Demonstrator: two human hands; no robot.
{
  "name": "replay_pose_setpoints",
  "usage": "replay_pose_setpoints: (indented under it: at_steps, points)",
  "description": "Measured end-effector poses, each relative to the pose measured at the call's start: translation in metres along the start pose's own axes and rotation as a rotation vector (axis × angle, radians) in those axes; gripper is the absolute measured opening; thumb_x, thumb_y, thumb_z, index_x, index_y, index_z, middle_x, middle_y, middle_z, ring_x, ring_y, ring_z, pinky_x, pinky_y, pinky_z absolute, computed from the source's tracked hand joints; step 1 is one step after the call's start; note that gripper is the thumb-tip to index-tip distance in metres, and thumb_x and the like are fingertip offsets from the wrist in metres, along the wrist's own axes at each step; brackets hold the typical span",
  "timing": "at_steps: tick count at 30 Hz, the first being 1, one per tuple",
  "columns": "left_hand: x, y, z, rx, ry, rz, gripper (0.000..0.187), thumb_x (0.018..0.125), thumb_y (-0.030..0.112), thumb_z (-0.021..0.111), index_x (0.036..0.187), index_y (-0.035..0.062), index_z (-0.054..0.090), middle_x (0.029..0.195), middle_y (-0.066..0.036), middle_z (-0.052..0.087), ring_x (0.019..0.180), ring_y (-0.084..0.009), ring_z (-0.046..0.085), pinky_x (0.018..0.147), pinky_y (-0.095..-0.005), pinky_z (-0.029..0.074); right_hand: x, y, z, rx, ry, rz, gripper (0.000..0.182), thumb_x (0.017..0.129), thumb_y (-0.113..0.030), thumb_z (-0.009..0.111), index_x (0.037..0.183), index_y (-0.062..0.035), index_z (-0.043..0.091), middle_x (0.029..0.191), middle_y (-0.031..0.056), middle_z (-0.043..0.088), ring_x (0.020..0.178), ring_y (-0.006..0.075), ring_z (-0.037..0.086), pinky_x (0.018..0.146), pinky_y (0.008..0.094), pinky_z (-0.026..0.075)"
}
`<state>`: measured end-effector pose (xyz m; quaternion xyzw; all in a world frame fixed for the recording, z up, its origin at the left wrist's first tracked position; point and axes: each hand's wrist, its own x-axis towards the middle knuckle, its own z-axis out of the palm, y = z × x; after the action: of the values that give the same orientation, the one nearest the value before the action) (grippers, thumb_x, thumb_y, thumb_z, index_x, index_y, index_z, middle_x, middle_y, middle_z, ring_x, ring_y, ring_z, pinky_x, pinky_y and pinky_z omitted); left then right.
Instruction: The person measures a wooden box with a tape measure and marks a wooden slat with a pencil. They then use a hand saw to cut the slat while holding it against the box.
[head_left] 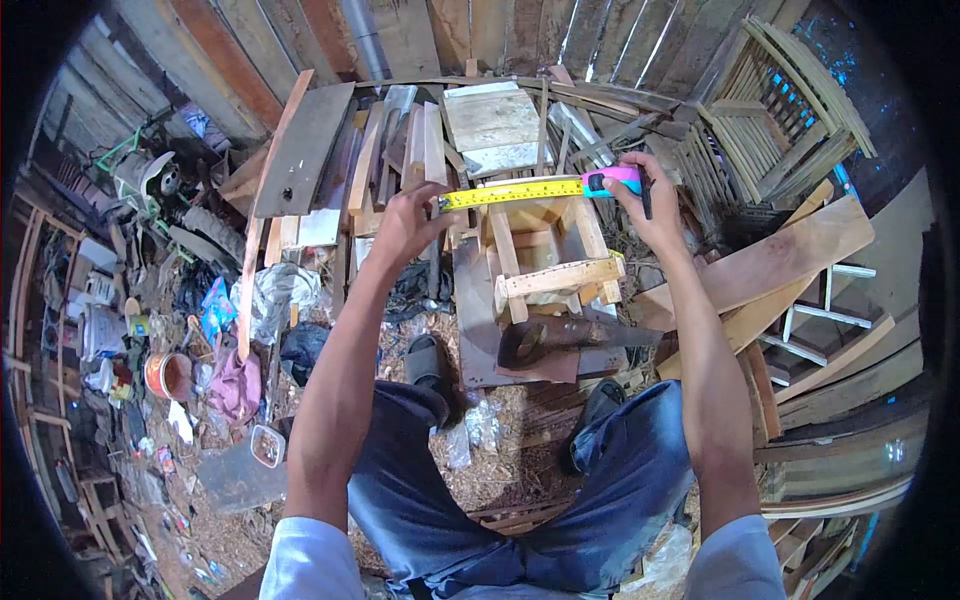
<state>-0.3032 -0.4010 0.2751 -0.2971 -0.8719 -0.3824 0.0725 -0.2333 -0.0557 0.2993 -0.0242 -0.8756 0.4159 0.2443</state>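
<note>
A yellow tape blade stretches nearly level between my hands, above the far side of a small wooden frame. My left hand pinches the blade's metal end. In my right hand is the pink and blue tape measure case, with my fingers wrapped round it. The frame stands on a dark board on the ground, and a handsaw lies just in front of it. Whether the blade touches the frame cannot be made out.
Planks and a pale panel lean behind the frame. Wide boards and a slatted chair are at the right. Bags, an orange-rimmed bucket and clutter lie at the left. Wood shavings cover the ground.
</note>
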Motion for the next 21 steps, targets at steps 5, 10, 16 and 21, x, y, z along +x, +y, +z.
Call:
replay_pose_setpoints:
  at_steps: [5, 10, 16, 21]
  points:
    - [0.006, 0.011, 0.018, -0.043, 0.021, 0.038, 0.036, 0.074, 0.009, 0.071, 0.108, -0.0004, 0.064, 0.103, -0.021, 0.063, 0.086, -0.0326, 0.063, 0.077, -0.0387, 0.049, 0.001, 0.0, 0.0, 0.008, -0.003, -0.011, 0.047, 0.076, -0.021, 0.078, 0.114, -0.0017, 0.057, 0.102, 0.013, 0.065, 0.093, 0.0223, 0.063, 0.085, 0.033, 0.048]
    - [0.009, 0.006, 0.019, -0.011, -0.017, 0.06, 0.035, 0.074, 0.007, 0.07, 0.107, -0.0016, 0.065, 0.104, -0.021, 0.063, 0.098, -0.0384, 0.059, 0.085, -0.0415, 0.047, 0.003, 0.006, 0.001, 0.005, 0.006, -0.072, 0.047, 0.075, -0.02, 0.079, 0.113, -0.0014, 0.057, 0.102, 0.0133, 0.065, 0.093, 0.0233, 0.063, 0.085, 0.0341, 0.048]
    - [0.005, 0.01, 0.017, 0.002, -0.008, 0.031, 0.033, 0.073, 0.006, 0.07, 0.105, -0.0018, 0.066, 0.103, -0.02, 0.065, 0.098, -0.0372, 0.061, 0.086, -0.0403, 0.048, 0.004, -0.012, -0.002, -0.023, 0.012, -0.042, 0.046, 0.074, -0.02, 0.079, 0.112, -0.0034, 0.057, 0.102, 0.0128, 0.066, 0.092, 0.0236, 0.064, 0.084, 0.0348, 0.049]
    - [0.006, 0.008, 0.017, 0.001, -0.014, -0.013, 0.034, 0.07, 0.007, 0.072, 0.103, -0.0009, 0.067, 0.1, -0.019, 0.066, 0.095, -0.0358, 0.062, 0.085, -0.0401, 0.048, 0.005, -0.019, -0.003, -0.028, 0.015, -0.082, 0.045, 0.078, -0.021, 0.077, 0.114, -0.0033, 0.056, 0.101, 0.0099, 0.064, 0.092, 0.0176, 0.061, 0.084, 0.0301, 0.047]
